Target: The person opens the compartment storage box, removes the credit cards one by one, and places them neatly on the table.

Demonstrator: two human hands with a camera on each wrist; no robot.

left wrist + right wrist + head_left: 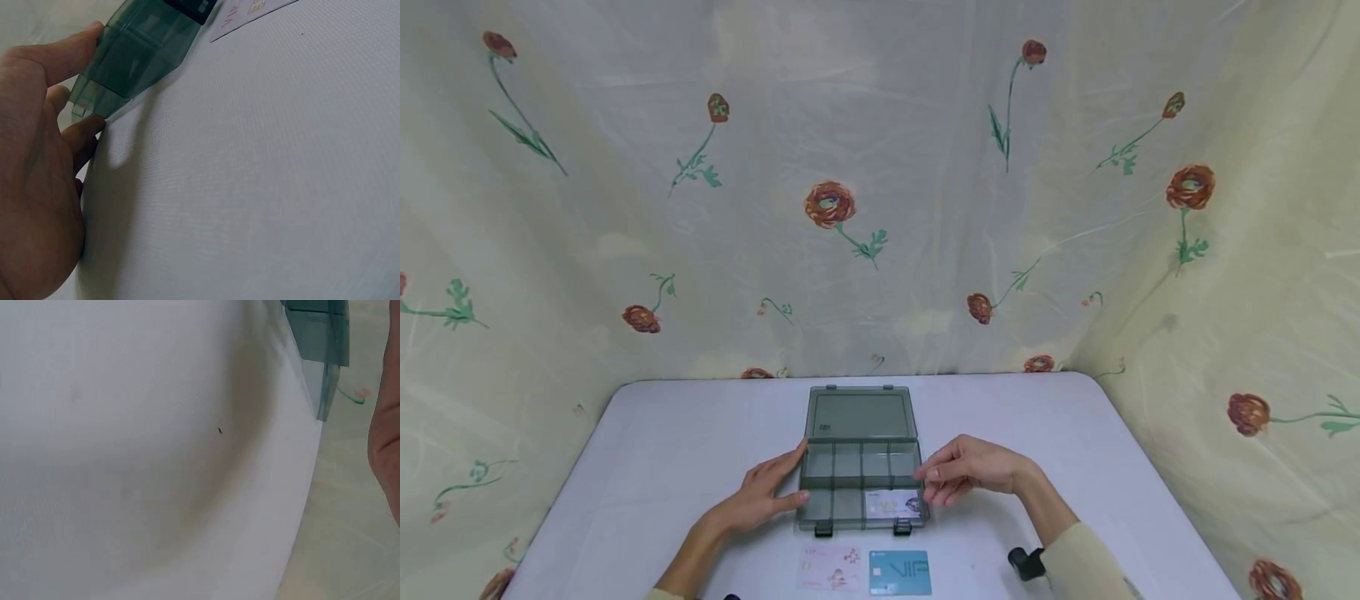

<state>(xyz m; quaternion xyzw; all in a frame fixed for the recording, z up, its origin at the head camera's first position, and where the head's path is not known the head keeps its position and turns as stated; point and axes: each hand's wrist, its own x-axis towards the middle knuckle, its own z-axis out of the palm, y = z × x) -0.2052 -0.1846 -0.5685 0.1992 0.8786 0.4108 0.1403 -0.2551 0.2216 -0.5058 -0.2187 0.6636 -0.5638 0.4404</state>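
A translucent green divided box (818,503) lies on the white table, its lid (861,415) folded back away from the person. In the front right compartment lies a whitish card (889,503) with a dark print at its right end. My left hand (763,493) rests against the box's left side, fingers extended along it and thumb near the front corner; the left wrist view shows the fingertips at the green wall (134,53). At the box's right edge, my right hand (976,467) hovers with loosely bent fingers, fingertips close by the card's end.
In front of the box lie a pink card (828,567) and a blue card (899,572), side by side. Two dark latches hang at the box's front edge. A flowered curtain (910,250) stands behind the table (700,425) and along both sides.
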